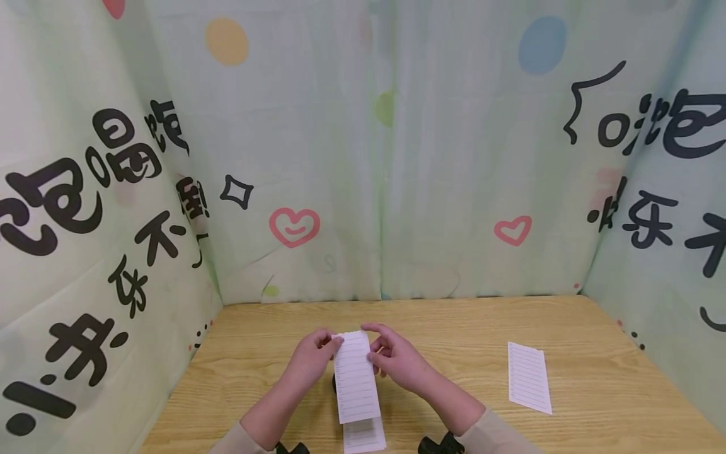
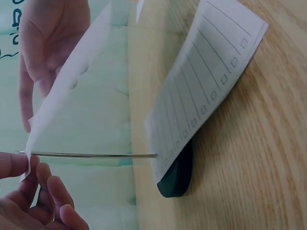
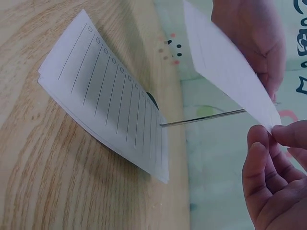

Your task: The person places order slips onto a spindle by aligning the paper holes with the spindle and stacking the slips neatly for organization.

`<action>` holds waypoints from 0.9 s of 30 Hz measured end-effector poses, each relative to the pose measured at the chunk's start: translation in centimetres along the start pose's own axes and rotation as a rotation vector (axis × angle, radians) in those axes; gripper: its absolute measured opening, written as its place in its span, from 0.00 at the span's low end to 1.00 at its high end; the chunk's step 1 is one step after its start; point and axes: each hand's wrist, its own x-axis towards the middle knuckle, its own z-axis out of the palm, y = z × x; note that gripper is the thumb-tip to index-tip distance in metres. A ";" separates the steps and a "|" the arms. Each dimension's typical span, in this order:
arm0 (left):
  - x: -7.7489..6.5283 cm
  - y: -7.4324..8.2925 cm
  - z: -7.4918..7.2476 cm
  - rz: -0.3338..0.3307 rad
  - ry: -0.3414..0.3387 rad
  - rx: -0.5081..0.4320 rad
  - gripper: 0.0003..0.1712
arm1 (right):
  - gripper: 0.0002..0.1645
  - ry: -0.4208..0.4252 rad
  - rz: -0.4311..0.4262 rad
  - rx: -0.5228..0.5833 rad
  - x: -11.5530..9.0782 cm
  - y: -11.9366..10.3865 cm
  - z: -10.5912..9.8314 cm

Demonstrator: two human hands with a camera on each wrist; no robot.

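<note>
A lined white paper sheet is held up between both hands. My left hand pinches its upper left corner with thumb and finger. At the opposite edge my right hand pinches it, with the index finger stretched along the top. A thin metal spike rises from a dark base to the held sheet, and its tip shows just beyond the paper in both wrist views. Lower on the spike sits a small stack of lined sheets with checkboxes, bent slightly and covering most of the base.
Another lined sheet lies flat on the wooden table to the right. Printed curtains enclose the table at the back and both sides. Dark wrist devices show at the lower frame edge.
</note>
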 end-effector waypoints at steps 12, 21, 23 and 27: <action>0.5 -1.8 0.2 0.003 -0.018 0.107 0.12 | 0.30 -0.023 0.024 -0.074 -0.3 0.9 0.0; 0.6 -2.6 0.5 0.005 -0.071 0.163 0.12 | 0.26 -0.051 0.043 -0.122 -0.4 1.8 0.1; 0.6 -2.7 0.6 -0.003 -0.078 0.173 0.11 | 0.26 -0.059 0.047 -0.133 -0.4 2.0 0.1; 0.8 -3.1 0.8 0.003 -0.079 0.205 0.10 | 0.27 -0.070 0.062 -0.156 -0.4 2.5 0.1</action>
